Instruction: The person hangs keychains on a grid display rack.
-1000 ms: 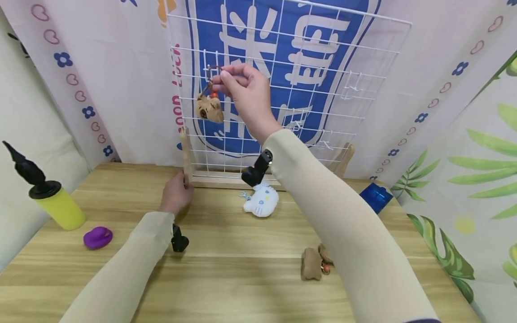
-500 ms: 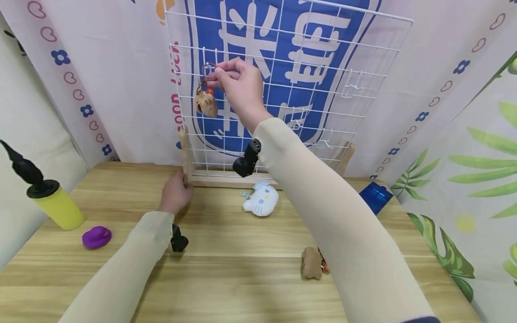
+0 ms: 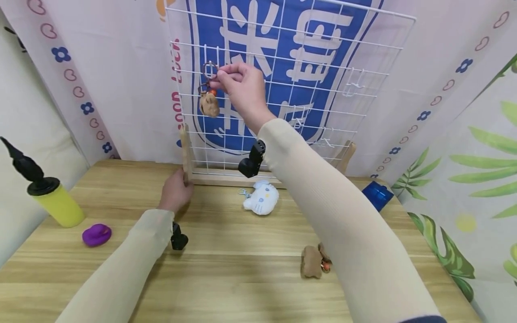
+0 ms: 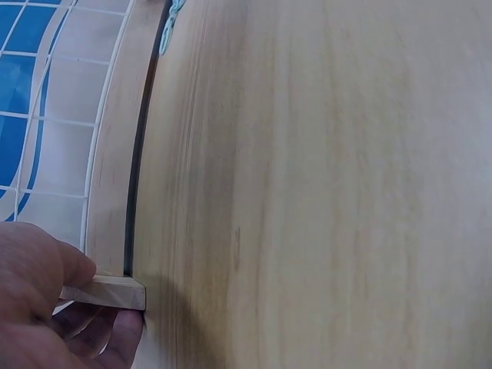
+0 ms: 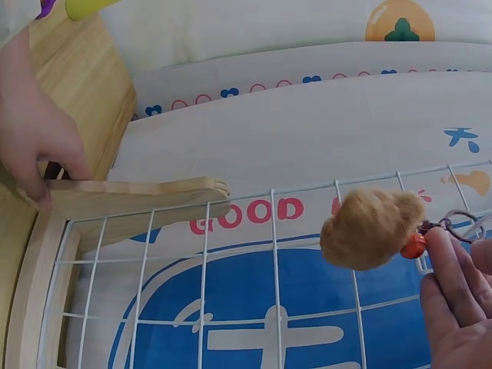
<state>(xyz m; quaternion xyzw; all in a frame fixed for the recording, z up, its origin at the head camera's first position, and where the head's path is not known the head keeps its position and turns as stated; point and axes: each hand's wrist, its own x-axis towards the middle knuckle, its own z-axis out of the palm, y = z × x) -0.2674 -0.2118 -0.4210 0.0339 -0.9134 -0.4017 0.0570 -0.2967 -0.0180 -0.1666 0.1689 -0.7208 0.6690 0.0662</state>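
A smooth yellow cylinder [image 3: 60, 206] with a black tapered top stands near the left edge of the wood-grain table [image 3: 226, 237], beside a rounded purple object [image 3: 97, 235]. The left hand [image 3: 176, 190] grips the pale wooden stand [image 3: 186, 154] between thumb and fingers. The right hand [image 3: 244, 89] pinches a fuzzy tan plush charm [image 3: 209, 106] by its dark ring [image 3: 203, 71], at the upper left of the white wire grid [image 5: 276, 261]. The ring overlaps a wire hook [image 3: 217, 56]; threading cannot be confirmed. Compared with half a second earlier, the ring shows rounder and the charm narrower; the left hand is unchanged. Tabletop stretches between the left sleeve [image 3: 121, 260] and a brown plush [image 3: 312, 262]. A glossy blue box [image 3: 378, 196] sits near the right edge.
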